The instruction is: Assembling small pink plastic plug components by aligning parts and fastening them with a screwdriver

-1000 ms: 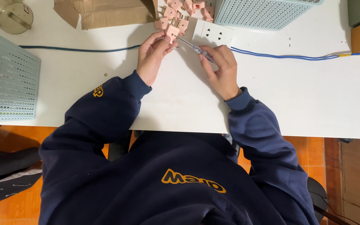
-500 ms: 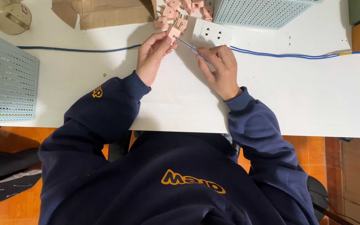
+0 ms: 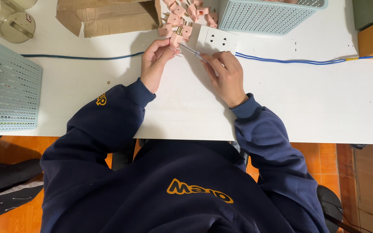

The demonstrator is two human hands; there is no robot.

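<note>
Looking down over dark blue sleeves onto a white table (image 3: 324, 103). Pinching a small pink plug (image 3: 175, 39) in the fingertips of the left hand (image 3: 154, 64), keeping it raised just above the tabletop at the near edge of a heap of pink plugs (image 3: 186, 13). Grasping a slim screwdriver (image 3: 193, 51) with a clear handle in the curled fingers of the right hand (image 3: 227, 75), pointing its tip up and to the left so that it is meeting the underside of the held plug. Changing very little against the views from a second and half a second ago: still holding both hands in nearly the same spot, with the right hand shifting only slightly around the tool and the plug staying pinched in place. Judging from that steadiness, probably still working the same plug with the tool rather than swapping pieces. Lying just behind the right hand, a white socket block (image 3: 216, 39), with a blue cable (image 3: 290, 60) running off to the right. Standing beyond, a pale teal basket (image 3: 264, 17); resting at the far left, a second teal basket (image 3: 5, 86), a glass jar (image 3: 5, 19) and torn cardboard (image 3: 109, 19).
</note>
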